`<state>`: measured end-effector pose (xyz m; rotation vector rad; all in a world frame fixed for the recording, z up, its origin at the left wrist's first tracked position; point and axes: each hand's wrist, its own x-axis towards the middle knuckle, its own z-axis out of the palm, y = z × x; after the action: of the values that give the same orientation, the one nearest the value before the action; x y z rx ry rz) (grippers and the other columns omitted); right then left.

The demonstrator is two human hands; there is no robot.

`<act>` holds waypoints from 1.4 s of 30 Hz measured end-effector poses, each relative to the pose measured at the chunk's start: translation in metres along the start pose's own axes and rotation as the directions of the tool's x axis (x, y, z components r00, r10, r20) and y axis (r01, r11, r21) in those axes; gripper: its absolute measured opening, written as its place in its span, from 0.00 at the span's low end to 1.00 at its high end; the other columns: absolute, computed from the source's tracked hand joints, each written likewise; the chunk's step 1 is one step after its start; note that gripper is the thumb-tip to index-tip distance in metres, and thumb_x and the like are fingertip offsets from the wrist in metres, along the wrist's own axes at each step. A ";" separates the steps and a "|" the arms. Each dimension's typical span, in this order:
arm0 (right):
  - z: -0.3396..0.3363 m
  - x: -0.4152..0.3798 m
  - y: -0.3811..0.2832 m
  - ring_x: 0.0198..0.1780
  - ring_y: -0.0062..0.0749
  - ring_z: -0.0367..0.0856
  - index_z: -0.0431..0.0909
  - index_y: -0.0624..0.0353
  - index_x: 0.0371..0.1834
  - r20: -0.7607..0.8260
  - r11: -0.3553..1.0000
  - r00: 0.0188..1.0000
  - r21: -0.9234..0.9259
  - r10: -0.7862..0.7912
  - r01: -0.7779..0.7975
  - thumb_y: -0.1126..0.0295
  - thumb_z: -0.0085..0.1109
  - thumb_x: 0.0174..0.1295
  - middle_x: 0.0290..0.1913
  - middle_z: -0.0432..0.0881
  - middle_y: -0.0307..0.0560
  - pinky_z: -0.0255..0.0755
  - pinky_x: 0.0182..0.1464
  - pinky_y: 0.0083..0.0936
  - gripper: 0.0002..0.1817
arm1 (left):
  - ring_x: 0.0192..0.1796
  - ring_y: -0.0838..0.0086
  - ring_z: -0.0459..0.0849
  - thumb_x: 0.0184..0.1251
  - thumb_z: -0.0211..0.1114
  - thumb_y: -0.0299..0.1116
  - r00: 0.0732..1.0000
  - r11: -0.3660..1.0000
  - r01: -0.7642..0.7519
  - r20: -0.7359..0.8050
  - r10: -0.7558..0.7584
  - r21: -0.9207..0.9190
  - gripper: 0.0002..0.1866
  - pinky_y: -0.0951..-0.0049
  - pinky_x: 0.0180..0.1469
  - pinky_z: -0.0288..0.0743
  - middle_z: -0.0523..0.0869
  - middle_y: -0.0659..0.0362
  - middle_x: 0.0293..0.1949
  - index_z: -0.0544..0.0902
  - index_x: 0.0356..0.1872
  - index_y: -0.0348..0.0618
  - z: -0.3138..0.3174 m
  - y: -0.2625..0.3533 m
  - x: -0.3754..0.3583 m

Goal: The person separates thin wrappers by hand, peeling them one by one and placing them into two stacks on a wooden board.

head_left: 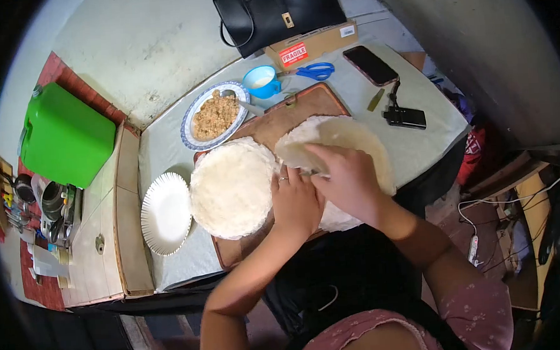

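Two stacks of thin round pale wrappers lie on a brown wooden board (236, 253). The left stack (230, 189) is flat. On the right stack (371, 164), my right hand (346, 174) pinches the edge of the top wrapper (301, 155), which is lifted and partly folded over. My left hand (296, 199), with a ring on one finger, is between the stacks, its fingertips at the right stack's left edge; whether they grip anything is hidden.
Behind the board are a plate of brown crumbly filling (215, 117) with a spoon, a blue cup (262, 82) and blue scissors (316, 71). A white fluted plate (167, 214) lies left. A phone (370, 65) and black device (405, 118) lie right; a handbag (281, 13) stands behind.
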<state>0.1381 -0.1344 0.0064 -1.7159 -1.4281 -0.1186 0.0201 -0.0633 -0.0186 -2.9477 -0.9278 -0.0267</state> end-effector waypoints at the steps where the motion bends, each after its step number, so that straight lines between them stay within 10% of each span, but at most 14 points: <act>1: 0.002 0.001 -0.003 0.37 0.51 0.86 0.80 0.59 0.50 0.071 0.997 0.997 -0.068 0.028 -0.023 0.69 0.63 0.53 0.38 0.87 0.53 0.79 0.43 0.40 0.19 | 0.74 0.47 0.62 0.71 0.51 0.45 0.992 0.997 0.054 0.117 -0.048 -0.049 0.31 0.45 0.74 0.52 0.68 0.38 0.68 0.70 0.65 0.30 -0.004 0.004 0.001; 6: 0.014 0.004 0.000 0.35 0.55 0.84 0.82 0.63 0.39 0.322 0.988 0.942 -0.142 0.097 -0.053 0.66 0.61 0.57 0.32 0.85 0.56 0.78 0.41 0.44 0.12 | 0.76 0.44 0.59 0.72 0.49 0.47 0.976 0.991 0.126 -0.175 -0.132 -0.047 0.34 0.40 0.73 0.50 0.61 0.37 0.73 0.65 0.69 0.28 0.037 0.016 -0.001; 12: 0.009 -0.003 0.044 0.36 0.61 0.83 0.82 0.67 0.40 -0.066 0.941 0.952 0.185 0.299 -0.283 0.63 0.56 0.66 0.32 0.83 0.64 0.75 0.39 0.46 0.16 | 0.74 0.42 0.61 0.72 0.49 0.47 0.920 0.971 0.127 -0.343 -0.192 -0.204 0.36 0.38 0.71 0.52 0.62 0.34 0.72 0.62 0.71 0.26 0.031 0.024 0.000; 17: 0.004 -0.015 0.078 0.29 0.24 0.74 0.81 0.70 0.38 -0.042 0.768 0.880 0.509 0.473 -0.389 0.63 0.61 0.67 0.26 0.82 0.50 0.70 0.35 0.27 0.16 | 0.73 0.41 0.64 0.73 0.49 0.46 0.908 0.976 0.122 -0.377 -0.184 -0.182 0.35 0.37 0.70 0.55 0.65 0.32 0.70 0.62 0.70 0.26 0.031 0.025 0.000; 27: -0.011 -0.025 0.083 0.34 0.19 0.79 0.82 0.67 0.43 -0.029 0.439 0.772 0.836 0.635 -0.329 0.63 0.64 0.68 0.36 0.84 0.39 0.72 0.38 0.18 0.14 | 0.73 0.41 0.63 0.73 0.49 0.46 0.900 0.969 0.136 -0.383 -0.207 -0.205 0.35 0.37 0.69 0.56 0.65 0.32 0.70 0.63 0.69 0.26 0.030 0.026 0.000; 42: -0.096 0.018 0.123 0.39 0.25 0.80 0.80 0.70 0.48 -0.204 0.709 0.786 0.600 0.584 -0.371 0.58 0.68 0.63 0.41 0.84 0.43 0.71 0.45 0.21 0.22 | 0.72 0.42 0.65 0.73 0.51 0.51 0.884 0.974 0.133 -0.422 -0.200 -0.184 0.37 0.37 0.68 0.58 0.65 0.33 0.70 0.64 0.69 0.25 0.033 0.026 0.001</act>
<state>0.2888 -0.1792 0.0079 -1.4334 -0.5896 0.2156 0.0360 -0.0825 -0.0524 -2.7830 -1.1358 -0.7675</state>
